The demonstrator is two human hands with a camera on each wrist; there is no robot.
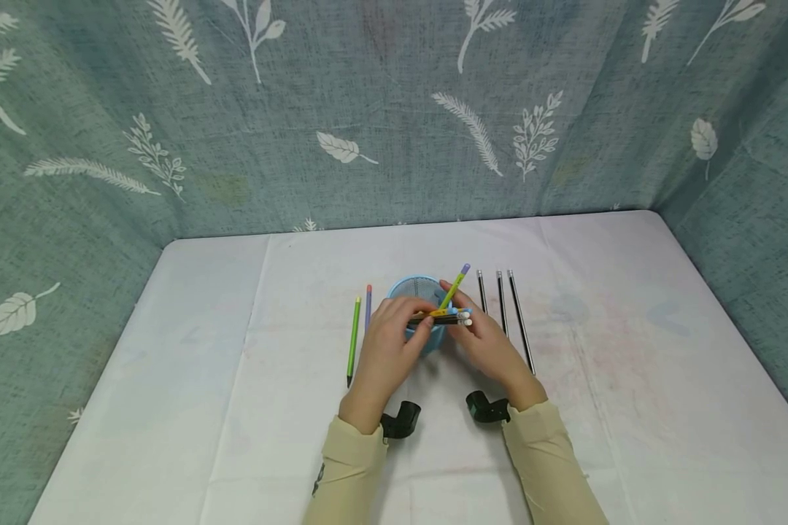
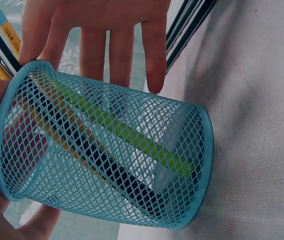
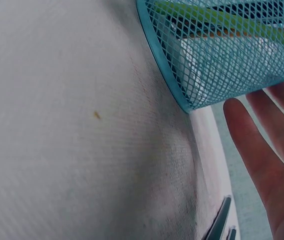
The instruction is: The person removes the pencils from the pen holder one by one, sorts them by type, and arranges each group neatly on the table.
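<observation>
A light blue mesh pencil cup (image 2: 102, 150) stands on the white table, with several pencils leaning in it. A green pencil (image 1: 454, 289) sticks out at the upper right. My left hand (image 1: 394, 332) is over the cup's mouth, its thumb and fingers pinching a bundle of black and yellow pencils (image 1: 456, 319) whose ends point right. Through the mesh, black pencil shafts (image 2: 102, 155) slant toward the base. My right hand (image 1: 482, 339) rests along the cup's right side; its fingers (image 3: 254, 145) lie fairly straight beside the mesh.
Left of the cup lie a green pencil (image 1: 354, 339) and a purple pencil (image 1: 368, 306). Several black pencils (image 1: 503, 302) lie on the right, near the right hand. Black wrist mounts (image 1: 402, 421) jut inward from both sleeves. A patterned curtain (image 1: 394, 117) hangs behind the table.
</observation>
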